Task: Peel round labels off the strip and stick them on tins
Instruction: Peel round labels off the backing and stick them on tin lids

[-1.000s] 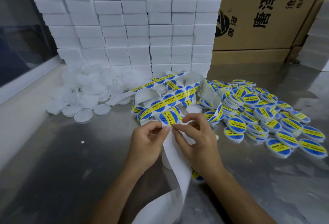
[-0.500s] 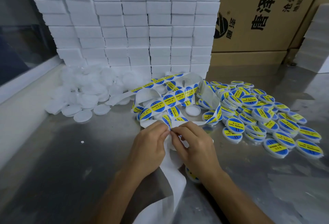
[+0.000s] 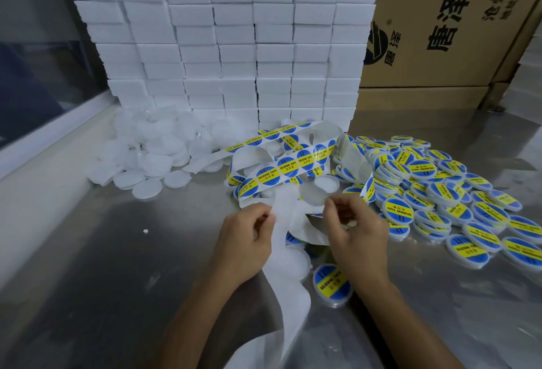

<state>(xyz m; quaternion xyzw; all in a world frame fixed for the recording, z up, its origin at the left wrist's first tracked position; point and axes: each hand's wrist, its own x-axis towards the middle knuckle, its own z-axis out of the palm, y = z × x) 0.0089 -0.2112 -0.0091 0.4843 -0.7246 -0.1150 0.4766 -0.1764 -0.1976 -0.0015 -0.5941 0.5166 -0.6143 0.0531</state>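
Hands now apart, left hand point(image 3: 246, 239) pinching strip point(image 3: 281, 254), right hand point(image 3: 356, 229) pinching peeled label point(image 3: 313, 195), tins point(image 3: 333, 283) reading "SOLDERING PASTE"

Bare tins point(image 3: 152, 160) left of labelled tins point(image 3: 434, 181)

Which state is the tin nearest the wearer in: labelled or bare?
Labelled. The tin beside the right wrist shows a blue-and-yellow round label covering its top.
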